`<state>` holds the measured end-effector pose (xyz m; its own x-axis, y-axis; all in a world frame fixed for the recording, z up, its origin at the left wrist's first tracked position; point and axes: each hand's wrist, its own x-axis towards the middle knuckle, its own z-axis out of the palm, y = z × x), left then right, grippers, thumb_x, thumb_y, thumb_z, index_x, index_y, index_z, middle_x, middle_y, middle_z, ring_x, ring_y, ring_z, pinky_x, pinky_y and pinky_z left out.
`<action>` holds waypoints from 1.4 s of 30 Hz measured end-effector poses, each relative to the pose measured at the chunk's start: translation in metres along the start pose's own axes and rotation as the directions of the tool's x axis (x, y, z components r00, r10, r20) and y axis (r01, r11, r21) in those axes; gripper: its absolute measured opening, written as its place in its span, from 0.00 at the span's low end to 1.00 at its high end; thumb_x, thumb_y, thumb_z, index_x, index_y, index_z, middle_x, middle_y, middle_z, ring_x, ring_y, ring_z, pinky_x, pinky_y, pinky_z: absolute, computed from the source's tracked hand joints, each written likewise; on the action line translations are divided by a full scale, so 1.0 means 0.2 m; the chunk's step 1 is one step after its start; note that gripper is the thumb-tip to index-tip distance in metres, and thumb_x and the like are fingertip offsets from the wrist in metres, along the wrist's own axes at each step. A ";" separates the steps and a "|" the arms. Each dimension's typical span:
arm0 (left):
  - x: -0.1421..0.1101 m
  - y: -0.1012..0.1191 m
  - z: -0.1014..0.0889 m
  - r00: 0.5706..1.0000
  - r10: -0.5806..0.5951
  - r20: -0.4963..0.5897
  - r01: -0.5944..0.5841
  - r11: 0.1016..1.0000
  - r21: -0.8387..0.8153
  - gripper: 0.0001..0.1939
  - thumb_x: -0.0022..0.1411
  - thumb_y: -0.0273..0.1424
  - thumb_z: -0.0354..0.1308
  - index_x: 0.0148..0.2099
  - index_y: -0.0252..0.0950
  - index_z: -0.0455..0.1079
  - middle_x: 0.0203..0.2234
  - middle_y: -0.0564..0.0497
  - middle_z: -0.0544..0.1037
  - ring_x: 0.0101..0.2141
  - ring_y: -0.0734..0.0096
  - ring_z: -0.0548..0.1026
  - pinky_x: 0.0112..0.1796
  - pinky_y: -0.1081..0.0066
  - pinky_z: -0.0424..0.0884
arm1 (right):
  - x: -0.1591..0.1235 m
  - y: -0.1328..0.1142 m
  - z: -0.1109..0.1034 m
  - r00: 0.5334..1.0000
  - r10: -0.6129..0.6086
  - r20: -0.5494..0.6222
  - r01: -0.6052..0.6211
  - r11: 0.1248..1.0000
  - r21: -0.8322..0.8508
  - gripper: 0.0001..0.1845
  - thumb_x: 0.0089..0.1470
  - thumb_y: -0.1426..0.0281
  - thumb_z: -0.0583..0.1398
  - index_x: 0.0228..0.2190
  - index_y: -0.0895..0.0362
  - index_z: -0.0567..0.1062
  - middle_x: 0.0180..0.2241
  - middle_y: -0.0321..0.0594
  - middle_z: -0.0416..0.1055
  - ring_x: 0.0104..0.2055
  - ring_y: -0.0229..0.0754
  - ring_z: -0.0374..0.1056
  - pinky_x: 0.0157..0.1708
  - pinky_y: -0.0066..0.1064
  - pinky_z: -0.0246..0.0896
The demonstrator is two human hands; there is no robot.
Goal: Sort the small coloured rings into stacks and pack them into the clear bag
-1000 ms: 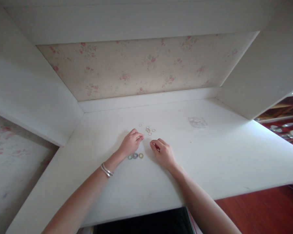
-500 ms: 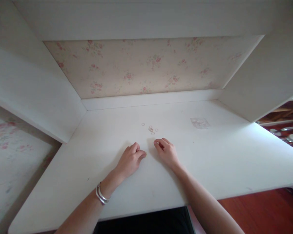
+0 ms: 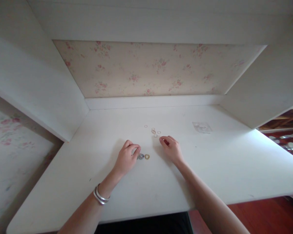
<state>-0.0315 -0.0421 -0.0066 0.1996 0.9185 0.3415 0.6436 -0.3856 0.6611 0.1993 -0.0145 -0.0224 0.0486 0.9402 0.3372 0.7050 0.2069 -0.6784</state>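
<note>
two bare hands are over a white, smooth-topped desk [image 3: 127, 191] here, and the left one [image 3: 127, 157] has its thumb and index fingertips pinched together, but i honestly can't tell if anything tiny is between them. just right of those fingertips there's a little row lying on the desk: a bluish-grey round ring [image 3: 141, 156], then a yellow-gold round ring [image 3: 148, 157] to the right of it, plus a bit of something else mostly hidden by the fingers. the right hand [image 3: 172, 150] is curled with thumb and index nearly meeting, and again, no way to tell if it's holding something. near its fingertips, a bit to the far left, sits a loose bunch of thin, pale gold-ish rings [image 3: 153, 132], some overlapping, with one thin pale ring [image 3: 146, 126] off by itself on the far left side. farther right there's a clear, flat, squarish plastic packet [image 3: 202, 127] lying on the desk, contents too blurry to make out. oh, and two shiny silver metal bangles [image 3: 101, 195] are on the left wrist.
</note>
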 end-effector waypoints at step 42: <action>-0.01 -0.03 -0.08 0.999 -0.036 0.015 0.036 0.999 0.006 0.11 0.64 0.32 0.49 0.37 0.38 0.72 0.33 0.51 0.68 0.34 0.73 0.70 0.39 0.71 0.66 | 0.45 0.03 0.06 0.803 -0.013 0.596 0.311 0.863 -0.399 0.11 0.56 0.71 0.54 0.34 0.58 0.76 0.39 0.44 0.69 0.36 0.38 0.67 0.38 0.25 0.56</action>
<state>-0.0474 -0.0436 -0.0008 0.1869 0.9331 0.3073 0.6548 -0.3515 0.6691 0.1999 0.0749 -0.0028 -0.3920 0.9134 -0.1096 0.9058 0.3624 -0.2197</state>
